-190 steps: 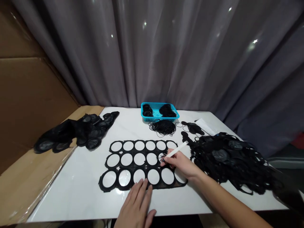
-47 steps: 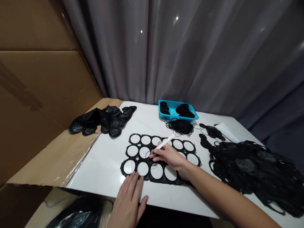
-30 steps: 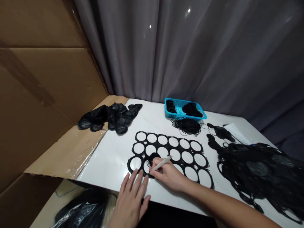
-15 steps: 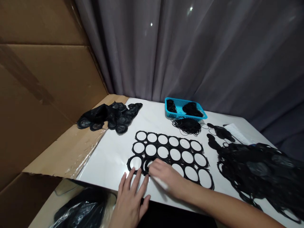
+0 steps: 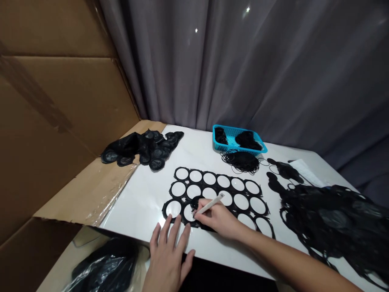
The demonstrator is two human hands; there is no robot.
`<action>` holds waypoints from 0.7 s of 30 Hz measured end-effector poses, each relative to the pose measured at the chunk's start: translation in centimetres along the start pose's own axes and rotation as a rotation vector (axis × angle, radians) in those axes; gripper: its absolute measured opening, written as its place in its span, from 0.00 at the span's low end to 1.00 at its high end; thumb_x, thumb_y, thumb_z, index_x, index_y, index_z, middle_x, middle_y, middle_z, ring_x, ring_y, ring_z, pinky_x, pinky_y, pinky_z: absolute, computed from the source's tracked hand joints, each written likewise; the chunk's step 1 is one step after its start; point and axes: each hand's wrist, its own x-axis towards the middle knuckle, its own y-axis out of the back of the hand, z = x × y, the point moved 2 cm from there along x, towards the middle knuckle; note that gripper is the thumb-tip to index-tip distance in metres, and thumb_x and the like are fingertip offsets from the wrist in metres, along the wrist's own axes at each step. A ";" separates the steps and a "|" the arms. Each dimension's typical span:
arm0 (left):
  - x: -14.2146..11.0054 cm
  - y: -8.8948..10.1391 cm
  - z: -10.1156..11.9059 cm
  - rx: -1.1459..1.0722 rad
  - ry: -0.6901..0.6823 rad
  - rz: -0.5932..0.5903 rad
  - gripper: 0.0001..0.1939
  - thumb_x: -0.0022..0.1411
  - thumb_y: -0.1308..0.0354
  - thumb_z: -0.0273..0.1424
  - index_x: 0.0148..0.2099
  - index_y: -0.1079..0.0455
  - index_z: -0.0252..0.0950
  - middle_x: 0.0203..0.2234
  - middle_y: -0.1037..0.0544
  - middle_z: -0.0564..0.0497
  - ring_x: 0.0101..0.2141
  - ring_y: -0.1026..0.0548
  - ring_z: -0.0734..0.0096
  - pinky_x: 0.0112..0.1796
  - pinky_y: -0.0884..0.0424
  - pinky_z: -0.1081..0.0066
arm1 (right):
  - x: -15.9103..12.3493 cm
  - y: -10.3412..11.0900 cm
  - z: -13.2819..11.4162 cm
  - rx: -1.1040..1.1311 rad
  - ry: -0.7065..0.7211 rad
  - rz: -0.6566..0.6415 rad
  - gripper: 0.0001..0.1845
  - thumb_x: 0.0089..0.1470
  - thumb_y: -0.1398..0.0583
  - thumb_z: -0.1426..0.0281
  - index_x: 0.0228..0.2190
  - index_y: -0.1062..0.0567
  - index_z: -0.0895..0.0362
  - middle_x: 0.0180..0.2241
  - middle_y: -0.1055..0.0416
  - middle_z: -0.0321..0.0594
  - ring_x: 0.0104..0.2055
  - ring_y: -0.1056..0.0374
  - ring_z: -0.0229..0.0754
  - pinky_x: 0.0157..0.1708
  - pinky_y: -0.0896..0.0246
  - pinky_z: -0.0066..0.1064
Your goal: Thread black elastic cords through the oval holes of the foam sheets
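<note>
A black mesh sheet (image 5: 216, 180) with rows of round cut-out holes lies flat on the white table. My right hand (image 5: 217, 217) grips a thin white pen (image 5: 211, 205) near the sheet's lower middle, its tip among the holes. A small black ring-shaped piece (image 5: 195, 202) sits on the sheet by my fingertips. My left hand (image 5: 167, 253) rests palm-down with fingers spread, its fingertips at the sheet's lower edge. It holds nothing. My right hand hides part of the sheet's bottom row.
A blue plastic basket (image 5: 238, 138) holds black bundles, with a black loop tangle (image 5: 240, 161) before it. Black piles lie left (image 5: 142, 150) and right (image 5: 334, 221) on the table. Cardboard (image 5: 88, 190) lines the left side; a plastic bag (image 5: 105, 267) lies below.
My right hand has moved from the sheet's upper right towards its lower middle, and the pen shows clearly again after a blurred moment. The whole scene has shifted right in view.
</note>
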 end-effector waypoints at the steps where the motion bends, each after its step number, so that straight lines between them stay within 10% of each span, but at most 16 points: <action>1: 0.1 0.1 0.0 0.024 -0.027 -0.001 0.23 0.66 0.42 0.44 0.60 0.30 0.42 0.59 0.28 0.44 0.61 0.36 0.51 0.64 0.55 0.51 | -0.2 -0.3 -0.2 -0.017 0.021 0.000 0.11 0.56 0.40 0.70 0.24 0.35 0.55 0.27 0.34 0.33 0.32 0.39 0.38 0.33 0.46 0.29; 6: 0.4 0.2 -0.2 0.161 -0.222 -0.085 0.24 0.67 0.44 0.31 0.63 0.34 0.35 0.59 0.28 0.45 0.61 0.35 0.57 0.66 0.58 0.55 | -0.3 -0.2 -0.3 -0.057 0.071 0.007 0.11 0.56 0.39 0.74 0.23 0.34 0.56 0.30 0.33 0.34 0.36 0.37 0.40 0.38 0.44 0.30; 21: 0.2 -0.2 -0.4 0.113 -0.243 -0.053 0.22 0.66 0.45 0.29 0.62 0.33 0.35 0.59 0.28 0.44 0.60 0.33 0.56 0.62 0.42 0.55 | -1.2 -0.9 -0.3 -0.269 0.343 0.006 0.07 0.62 0.41 0.73 0.30 0.28 0.56 0.34 0.32 0.39 0.39 0.38 0.43 0.40 0.42 0.34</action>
